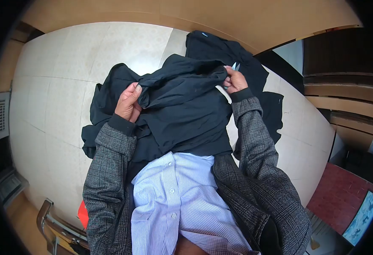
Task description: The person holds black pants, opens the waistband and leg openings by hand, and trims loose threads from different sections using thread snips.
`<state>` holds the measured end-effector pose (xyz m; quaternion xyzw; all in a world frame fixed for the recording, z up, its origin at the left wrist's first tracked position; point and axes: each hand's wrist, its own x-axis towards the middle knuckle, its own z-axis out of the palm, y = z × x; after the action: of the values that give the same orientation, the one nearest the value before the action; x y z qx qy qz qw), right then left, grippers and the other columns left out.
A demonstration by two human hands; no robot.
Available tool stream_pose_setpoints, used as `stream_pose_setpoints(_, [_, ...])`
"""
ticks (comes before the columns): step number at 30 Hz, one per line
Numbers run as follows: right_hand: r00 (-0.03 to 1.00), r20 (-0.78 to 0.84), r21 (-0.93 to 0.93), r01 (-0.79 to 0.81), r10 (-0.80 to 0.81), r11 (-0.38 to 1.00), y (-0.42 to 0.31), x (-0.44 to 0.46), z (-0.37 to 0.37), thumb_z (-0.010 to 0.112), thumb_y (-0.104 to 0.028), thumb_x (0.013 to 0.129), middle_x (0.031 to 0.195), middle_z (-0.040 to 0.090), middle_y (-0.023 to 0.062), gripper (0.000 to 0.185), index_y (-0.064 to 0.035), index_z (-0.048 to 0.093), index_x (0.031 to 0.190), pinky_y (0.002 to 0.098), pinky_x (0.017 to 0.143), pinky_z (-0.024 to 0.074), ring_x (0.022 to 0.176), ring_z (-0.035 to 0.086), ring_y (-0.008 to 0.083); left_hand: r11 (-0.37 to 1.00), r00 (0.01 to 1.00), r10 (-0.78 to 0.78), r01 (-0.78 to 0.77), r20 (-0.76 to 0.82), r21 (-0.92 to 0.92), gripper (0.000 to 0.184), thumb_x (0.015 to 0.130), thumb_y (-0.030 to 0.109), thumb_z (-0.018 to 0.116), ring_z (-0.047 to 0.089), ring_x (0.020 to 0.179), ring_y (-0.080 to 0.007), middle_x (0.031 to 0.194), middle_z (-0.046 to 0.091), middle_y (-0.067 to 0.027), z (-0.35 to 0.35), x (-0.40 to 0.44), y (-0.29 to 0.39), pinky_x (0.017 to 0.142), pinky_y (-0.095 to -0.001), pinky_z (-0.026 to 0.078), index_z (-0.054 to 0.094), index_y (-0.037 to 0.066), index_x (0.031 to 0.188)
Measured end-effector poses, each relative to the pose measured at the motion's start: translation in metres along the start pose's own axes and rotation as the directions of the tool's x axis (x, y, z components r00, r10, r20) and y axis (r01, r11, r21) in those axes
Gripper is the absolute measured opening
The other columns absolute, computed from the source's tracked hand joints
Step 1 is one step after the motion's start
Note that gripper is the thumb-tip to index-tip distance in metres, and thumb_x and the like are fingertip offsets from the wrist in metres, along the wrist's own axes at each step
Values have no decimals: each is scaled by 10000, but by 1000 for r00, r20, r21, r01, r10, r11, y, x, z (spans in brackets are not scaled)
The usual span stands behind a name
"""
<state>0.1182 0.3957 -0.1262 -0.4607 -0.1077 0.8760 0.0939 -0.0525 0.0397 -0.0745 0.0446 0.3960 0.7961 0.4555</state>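
A black garment [182,114] is spread across my lap, its upper edge raised between my two hands. My left hand [129,103] pinches the cloth on the left with thumb and fingers. On the right, my right hand [236,80] is closed on the other end of the same cloth. A small pair of scissors [236,66] is also in my right hand; the pointed metal tips stick out above the fingers, and most of the tool is hidden. Between the hands the fabric hangs in folds.
More black clothing [220,46] lies on the pale tiled floor [54,89] beyond my right hand. A tan panel [152,10] runs along the far side. Brown shelving [343,91] stands at right, a dark red surface [339,191] below it. A metal-framed chair [46,212] is at lower left.
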Motion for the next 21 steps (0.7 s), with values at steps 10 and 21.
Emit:
stream_pose_setpoints(10, [935,249,-152,295,-252,944,-1,-84,43,579,-91,942,593,527,-5,95,-14,611,897,185,341,223,384,310,55,999,998,49,-49,-37,16,193,983,143,545,637,796,-103,952,659,-69,3,3,1,779,-209,520,551,-7,1104])
stream_pose_setpoints(21, [894,372,-30,280,-250,959,1,-93,51,538,-175,976,533,510,-21,249,-83,585,750,197,337,211,347,283,73,966,987,147,-157,-61,-207,179,991,139,520,669,858,-159,1033,684,-104,0,0,10,827,-248,526,582,-1,1083])
